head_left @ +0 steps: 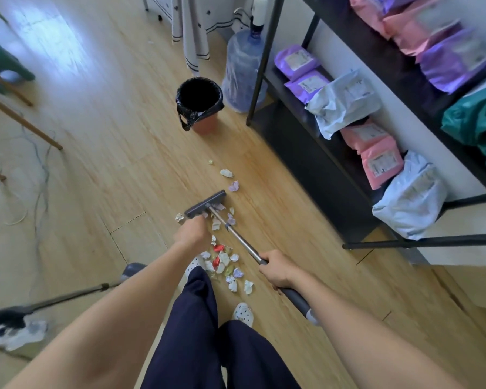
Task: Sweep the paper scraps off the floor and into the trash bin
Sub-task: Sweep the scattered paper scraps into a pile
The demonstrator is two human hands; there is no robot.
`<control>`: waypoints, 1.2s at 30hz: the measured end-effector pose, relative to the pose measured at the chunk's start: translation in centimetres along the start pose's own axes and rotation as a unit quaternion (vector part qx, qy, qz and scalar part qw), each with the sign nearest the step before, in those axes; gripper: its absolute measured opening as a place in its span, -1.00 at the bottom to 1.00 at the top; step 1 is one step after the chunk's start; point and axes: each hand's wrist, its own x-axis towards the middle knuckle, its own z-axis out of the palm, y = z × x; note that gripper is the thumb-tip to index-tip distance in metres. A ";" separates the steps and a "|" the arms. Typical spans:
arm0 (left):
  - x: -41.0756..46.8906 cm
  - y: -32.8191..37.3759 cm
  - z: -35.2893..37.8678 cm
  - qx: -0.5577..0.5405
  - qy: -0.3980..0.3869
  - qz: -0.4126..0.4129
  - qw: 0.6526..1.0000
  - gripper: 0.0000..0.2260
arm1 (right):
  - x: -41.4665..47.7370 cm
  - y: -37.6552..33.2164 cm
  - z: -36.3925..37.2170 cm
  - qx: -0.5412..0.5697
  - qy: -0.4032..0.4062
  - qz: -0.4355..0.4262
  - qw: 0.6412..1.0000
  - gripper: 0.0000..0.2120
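My right hand [275,272] grips the metal handle of a grey broom [237,237]. The broom's flat head [205,204] rests on the wooden floor ahead of my feet. Crumpled paper scraps [225,262] in white, red and lilac lie in a heap between the head and my white clogs. A few more scraps [226,173] trail toward the trash bin [205,124], an orange pot lined with a black bag, standing upright further ahead. My left hand [194,231] hangs curled beside the broom head's left end; its fingers are hidden.
A black metal shelf [306,141] loaded with parcels runs along the right. A large water bottle [244,68] stands behind the bin. A long-handled tool [68,297] and a rag lie at lower left. Chair legs [26,122] and loose cables sit at left.
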 end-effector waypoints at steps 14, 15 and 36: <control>2.8 1.6 -0.8 0.023 0.001 0.011 1.000 -0.63 | 3.0 -5.8 -3.8 0.078 0.045 -0.030 0.995 -0.64; 3.7 1.8 -1.4 0.025 0.001 0.015 1.000 -0.65 | 3.9 -6.9 -4.3 0.086 0.048 -0.027 0.995 -0.65; 12.2 2.1 -5.5 0.017 -0.077 0.030 0.996 -0.60 | 11.8 -12.3 -6.8 0.234 0.028 0.089 0.968 -0.66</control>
